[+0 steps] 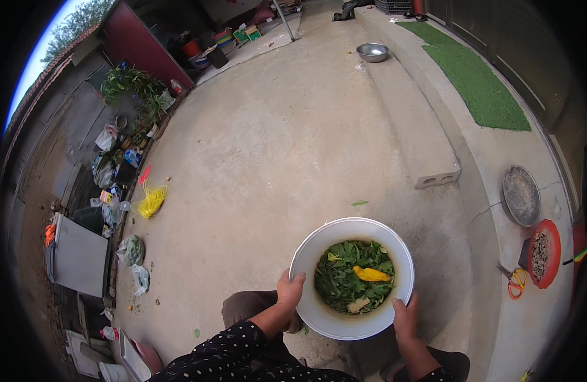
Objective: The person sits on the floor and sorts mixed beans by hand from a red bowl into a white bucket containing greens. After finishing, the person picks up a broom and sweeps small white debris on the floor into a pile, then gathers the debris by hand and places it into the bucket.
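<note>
A wide white basin (355,231) is held up in front of me by its rim. My left hand (290,289) grips the left side, thumb over the edge, and my right hand (406,316) grips the lower right side the same way. Inside lie green leaves (338,279), which look torn or chopped. On top of them rests a yellow piece (371,274), perhaps a wilted flower or vegetable, and a smaller pale chunk (358,305) sits near the lower wall. The fingers beneath the rim are hidden.
Right, on the ledge, are orange-handled scissors (516,282), a red scalloped bowl (551,253) and a metal pan (521,196). A steel bowl (372,52) stands on the concrete step (417,129). Yellow twine (152,200) and plastic bags (132,250) lie left.
</note>
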A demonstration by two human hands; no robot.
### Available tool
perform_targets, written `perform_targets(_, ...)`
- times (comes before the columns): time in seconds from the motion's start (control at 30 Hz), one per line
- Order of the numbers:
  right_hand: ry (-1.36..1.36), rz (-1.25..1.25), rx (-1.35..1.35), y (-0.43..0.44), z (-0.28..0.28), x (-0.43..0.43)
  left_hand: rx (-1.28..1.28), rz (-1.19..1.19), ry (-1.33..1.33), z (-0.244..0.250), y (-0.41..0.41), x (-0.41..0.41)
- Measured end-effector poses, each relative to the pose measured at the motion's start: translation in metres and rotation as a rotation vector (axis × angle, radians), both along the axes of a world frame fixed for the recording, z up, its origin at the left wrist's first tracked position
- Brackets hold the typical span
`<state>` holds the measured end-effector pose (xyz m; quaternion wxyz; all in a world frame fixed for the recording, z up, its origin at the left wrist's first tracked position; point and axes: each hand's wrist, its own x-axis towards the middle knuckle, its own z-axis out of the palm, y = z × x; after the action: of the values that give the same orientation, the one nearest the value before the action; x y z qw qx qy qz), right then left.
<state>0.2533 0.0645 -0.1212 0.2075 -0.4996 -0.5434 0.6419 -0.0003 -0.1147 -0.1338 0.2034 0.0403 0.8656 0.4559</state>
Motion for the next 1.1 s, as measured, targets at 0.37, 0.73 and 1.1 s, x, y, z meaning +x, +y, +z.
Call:
perform_targets(0.37, -0.049, -0.003, -0.093, -0.002, 0.015, -0.001, 0.033, 0.082, -0.214, 0.032, 0.007, 0.013)
perform_targets(0.73, -0.060, -0.037, -0.099, -0.005, 0.013, -0.005, -0.152, 0.025, -0.132, 0.032, 0.007, 0.006)
perform_targets(1.1, -0.016, 0.136, -0.359, 0.023, 0.030, 0.015, -0.179, 0.022, -0.098, 0.023, 0.010, 0.006)
